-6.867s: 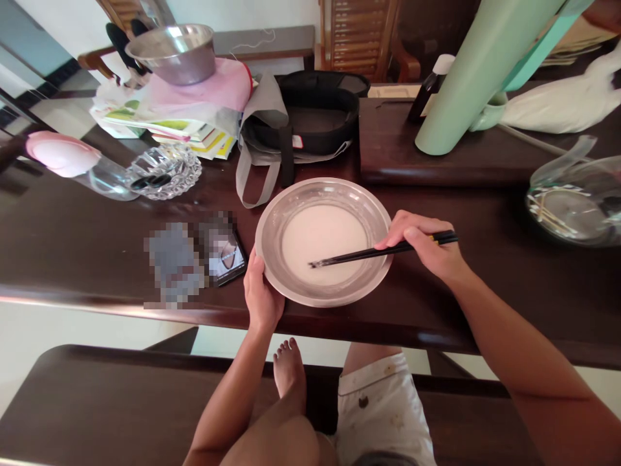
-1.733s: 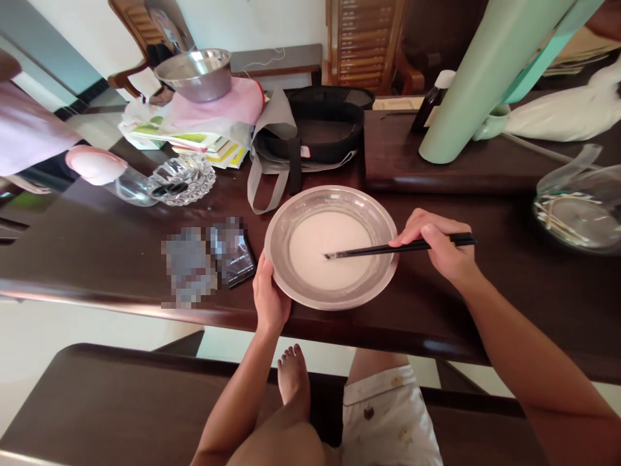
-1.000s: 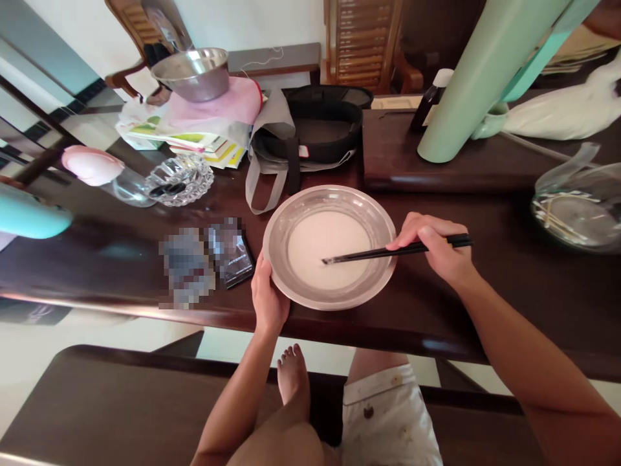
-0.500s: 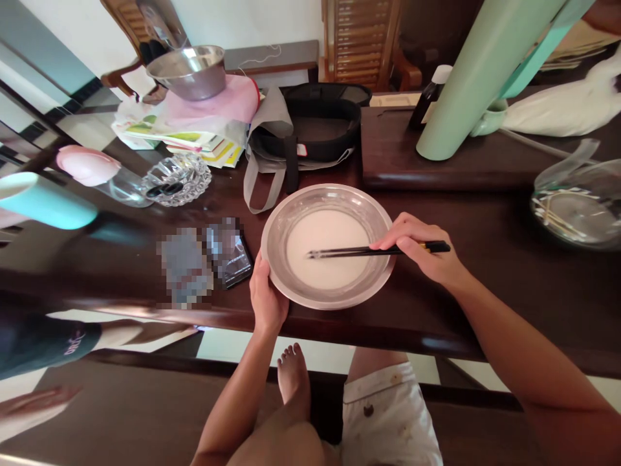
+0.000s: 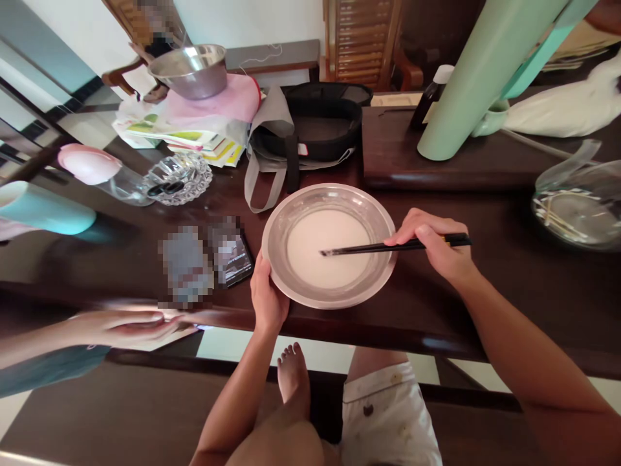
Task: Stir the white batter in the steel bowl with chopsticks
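A round metal bowl stands near the front edge of the dark wooden table. Pale, milky liquid covers its bottom. My left hand grips the bowl's left rim, thumb on top and fingers underneath. In my right hand is a pair of black chopsticks, held nearly level over the right rim. Their whitened tips are at the middle of the liquid; whether they dip below its surface I cannot tell.
Left of the bowl lie two phones, one a black phone. Behind are a grey-black bag, a glass dish and another metal bowl. A green cylinder stands right. Another person's hand is at lower left.
My right hand and the chopsticks have shifted to the right, the tips moving across the liquid. My left hand stays on the rim. The other person's hand has come further in from the left.
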Demonstrator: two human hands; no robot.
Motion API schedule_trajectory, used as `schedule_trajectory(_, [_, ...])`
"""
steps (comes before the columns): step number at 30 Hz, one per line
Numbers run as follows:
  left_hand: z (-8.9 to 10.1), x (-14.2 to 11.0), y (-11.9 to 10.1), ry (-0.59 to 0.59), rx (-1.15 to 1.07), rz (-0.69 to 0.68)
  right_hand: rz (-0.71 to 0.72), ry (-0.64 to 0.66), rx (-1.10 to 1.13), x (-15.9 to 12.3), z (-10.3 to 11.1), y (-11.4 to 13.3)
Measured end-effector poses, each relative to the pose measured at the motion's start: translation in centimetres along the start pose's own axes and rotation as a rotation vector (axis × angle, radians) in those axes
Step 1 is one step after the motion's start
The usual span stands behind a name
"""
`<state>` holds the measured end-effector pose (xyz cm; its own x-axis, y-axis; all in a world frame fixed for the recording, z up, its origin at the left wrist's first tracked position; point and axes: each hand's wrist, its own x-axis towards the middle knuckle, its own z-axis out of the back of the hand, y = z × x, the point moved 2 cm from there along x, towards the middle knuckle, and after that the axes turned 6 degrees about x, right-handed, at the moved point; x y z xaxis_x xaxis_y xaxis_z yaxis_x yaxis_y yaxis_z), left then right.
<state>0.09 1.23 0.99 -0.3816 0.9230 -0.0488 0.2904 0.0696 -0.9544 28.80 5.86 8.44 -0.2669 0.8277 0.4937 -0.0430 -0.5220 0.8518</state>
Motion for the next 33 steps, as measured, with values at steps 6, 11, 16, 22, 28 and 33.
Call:
schedule_trajectory(6, [-0.17, -0.05, -0.20, -0.006, -0.016, -0.009, 0.011, 0.094, -0.036, -0.02, -0.45, -0.02])
schedule_trajectory(11, [-0.13, 0.01, -0.14, -0.002, -0.019, -0.003, 0.022, 0.015, 0.023, -0.01, -0.12, -0.02])
schedule_trajectory(16, [-0.17, 0.00, -0.19, -0.008, 0.003, -0.007, 0.005, 0.108, -0.019, 0.00, -0.48, -0.03])
schedule_trajectory(22, [-0.20, 0.00, -0.21, -0.001, 0.002, 0.001, -0.012, -0.008, 0.047, -0.05, -0.15, -0.26])
schedule_trajectory(28, [-0.15, -0.03, -0.24, -0.017, -0.009, 0.001, 0.008, 0.057, -0.076, 0.00, -0.36, -0.11])
schedule_trajectory(33, [-0.17, -0.03, -0.22, -0.015, -0.014, 0.006, -0.005, 0.002, 0.045, -0.05, -0.16, -0.18])
